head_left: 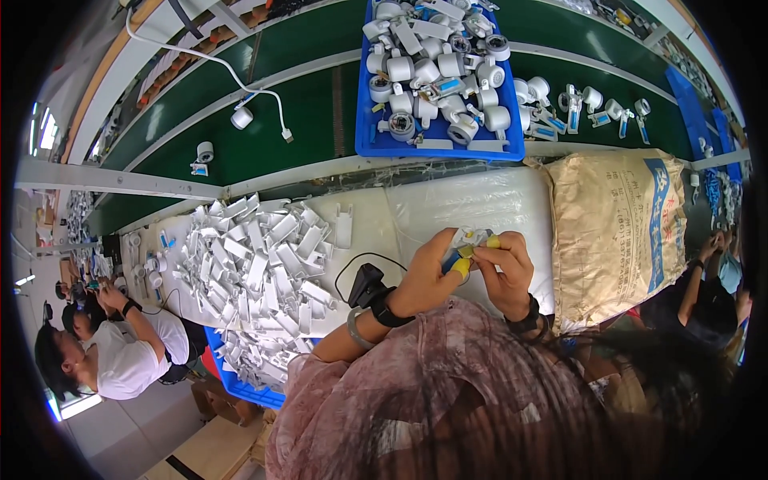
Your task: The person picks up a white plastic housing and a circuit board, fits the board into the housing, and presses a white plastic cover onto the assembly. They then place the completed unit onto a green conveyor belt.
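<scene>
Close to my body, over the table, both hands meet around a small white part with a blue section (466, 238). My left hand (430, 270) is closed on its left side, with a yellow cover on the thumb tip. My right hand (507, 268) is closed on the other side, with yellow on a fingertip. The fingers hide much of the part, so its exact kind does not show. To the left of my left hand lies a large heap of white plastic cover pieces (258, 264), with one lone cover piece (343, 226) at its right edge.
A blue tray (520, 150) full of white round-headed units stands on the green conveyor (312, 120). More units (574, 108) lie right of it. A brown paper sack (616, 232) is on my right. A white cable (232, 72) hangs at left. Another person (136, 352) works at far left.
</scene>
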Available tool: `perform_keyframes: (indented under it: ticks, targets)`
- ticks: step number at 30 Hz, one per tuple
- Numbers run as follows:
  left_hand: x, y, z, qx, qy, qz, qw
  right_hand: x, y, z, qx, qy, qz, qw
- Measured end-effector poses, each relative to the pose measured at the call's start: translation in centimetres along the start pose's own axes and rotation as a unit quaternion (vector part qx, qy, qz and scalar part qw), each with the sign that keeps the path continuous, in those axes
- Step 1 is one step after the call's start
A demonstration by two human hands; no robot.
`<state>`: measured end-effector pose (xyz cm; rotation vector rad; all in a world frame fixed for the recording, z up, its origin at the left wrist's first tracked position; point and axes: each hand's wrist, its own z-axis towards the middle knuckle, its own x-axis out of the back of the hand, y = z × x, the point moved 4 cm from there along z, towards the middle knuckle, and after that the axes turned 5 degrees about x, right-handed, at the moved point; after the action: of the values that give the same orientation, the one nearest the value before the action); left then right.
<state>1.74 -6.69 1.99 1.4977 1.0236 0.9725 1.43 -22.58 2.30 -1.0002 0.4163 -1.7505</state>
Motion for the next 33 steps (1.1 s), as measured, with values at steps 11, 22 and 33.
perform_keyframes:
  ticks: [11,22,33]
  targets:
    - [-0.5,-0.1,-0.1,-0.038,0.019,0.023,0.999,-0.1,-0.1,-0.2,-0.002,0.026,-0.006,1.0]
    - [-0.7,-0.5,0.0,-0.013,0.01,0.021,1.0,0.1,0.2,-0.2,0.016,0.016,-0.007,1.0]
    - [-0.6,-0.1,-0.1,-0.05,-0.013,-0.05,0.997,-0.2,-0.1,-0.1,0.001,0.0,-0.02,1.0]
